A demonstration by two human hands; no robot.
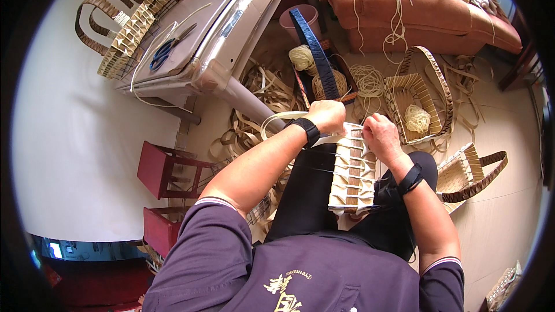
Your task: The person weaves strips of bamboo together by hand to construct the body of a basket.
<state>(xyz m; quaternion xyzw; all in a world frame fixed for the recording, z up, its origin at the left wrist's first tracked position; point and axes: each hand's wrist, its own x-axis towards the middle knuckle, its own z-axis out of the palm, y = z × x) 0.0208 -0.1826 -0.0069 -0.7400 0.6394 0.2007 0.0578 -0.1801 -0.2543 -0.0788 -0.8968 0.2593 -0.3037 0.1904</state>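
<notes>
A small cream woven basket [352,167] with brown bands and pale cross-lacing rests between my knees, its laced side turned up. My left hand [328,117] is closed at its far left corner. A long cream strip [276,118] loops out left of the wrist and back toward the basket; its end at my fingers is hidden. My right hand [383,138] is closed in a pinch at the far right corner, against the basket's edge. What lies inside that pinch is too small to see.
A dark box with a blue handle [315,52] holds cord balls beyond my hands. Brown-handled baskets [413,98] stand on the right. Loose strips [263,89] litter the floor. Blue-handled scissors [165,55] lie on the table at left. Red stools [159,170] stand below it; strips cover the sofa [393,11].
</notes>
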